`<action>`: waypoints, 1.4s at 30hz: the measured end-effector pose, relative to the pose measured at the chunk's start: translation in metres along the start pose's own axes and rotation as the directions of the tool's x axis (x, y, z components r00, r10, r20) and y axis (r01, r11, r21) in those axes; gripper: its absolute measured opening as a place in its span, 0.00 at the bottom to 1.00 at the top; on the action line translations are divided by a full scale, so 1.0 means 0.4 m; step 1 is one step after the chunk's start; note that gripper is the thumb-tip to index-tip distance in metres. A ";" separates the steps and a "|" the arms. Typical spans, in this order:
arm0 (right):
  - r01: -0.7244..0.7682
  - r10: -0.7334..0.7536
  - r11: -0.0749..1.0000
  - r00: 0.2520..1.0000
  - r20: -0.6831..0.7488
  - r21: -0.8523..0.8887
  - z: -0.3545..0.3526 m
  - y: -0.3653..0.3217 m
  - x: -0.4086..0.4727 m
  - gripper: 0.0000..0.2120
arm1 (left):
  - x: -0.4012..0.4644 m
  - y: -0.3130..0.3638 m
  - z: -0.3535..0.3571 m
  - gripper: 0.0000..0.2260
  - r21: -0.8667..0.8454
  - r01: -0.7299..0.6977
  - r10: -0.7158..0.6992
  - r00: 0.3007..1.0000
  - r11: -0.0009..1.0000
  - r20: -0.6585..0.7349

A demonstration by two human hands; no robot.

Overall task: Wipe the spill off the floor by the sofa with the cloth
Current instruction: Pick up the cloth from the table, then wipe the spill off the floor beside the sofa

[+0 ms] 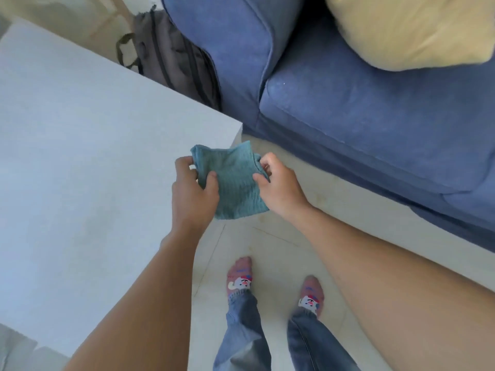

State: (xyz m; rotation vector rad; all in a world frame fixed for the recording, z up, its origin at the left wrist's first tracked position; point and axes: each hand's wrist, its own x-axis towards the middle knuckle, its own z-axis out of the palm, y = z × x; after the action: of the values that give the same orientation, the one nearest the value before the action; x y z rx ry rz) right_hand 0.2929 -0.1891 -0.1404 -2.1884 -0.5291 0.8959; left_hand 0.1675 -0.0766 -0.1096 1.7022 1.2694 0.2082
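A teal ribbed cloth (233, 180) hangs in the air between both hands, above the pale tiled floor (270, 250). My left hand (192, 194) pinches its left edge and my right hand (278, 186) pinches its right edge, so the cloth is stretched flat and upright. Faint yellowish stains (318, 199) mark the floor just right of my right hand, close to the front of the blue sofa (361, 121). The part of the floor behind the cloth is hidden.
A white table (88, 162) fills the left side, its corner right by the cloth. A grey backpack (171, 54) leans between table and sofa arm. A yellow cushion (407, 28) lies on the sofa. My socked feet (241, 277) stand on the tiles below.
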 end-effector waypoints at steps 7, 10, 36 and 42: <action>-0.162 0.175 0.983 0.964 -0.199 0.084 -0.216 0.344 -0.076 0.05 | -0.061 0.033 0.374 0.21 0.039 -0.175 0.149 0.921 0.984 0.360; -0.230 0.246 0.969 0.939 -0.240 0.094 -0.273 0.528 -0.106 0.06 | -0.088 0.003 0.560 0.28 0.087 -0.214 0.140 0.843 0.973 0.519; -0.236 0.049 0.797 0.943 -0.329 -0.556 -0.138 1.641 0.161 0.35 | 0.275 -0.546 1.374 0.26 0.397 -0.897 0.511 0.437 0.192 0.740; -0.357 0.121 0.768 0.896 -0.427 -0.532 -0.136 1.689 0.161 0.33 | 0.292 -0.578 1.322 0.41 0.424 -0.903 0.294 0.386 -0.075 0.874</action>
State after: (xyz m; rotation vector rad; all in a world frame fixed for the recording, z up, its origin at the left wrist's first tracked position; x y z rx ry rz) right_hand 0.4453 -0.6282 -0.6381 -2.9856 -0.3715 0.4314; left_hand 0.3990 -0.2939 -0.6053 3.0345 -0.3031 -0.6060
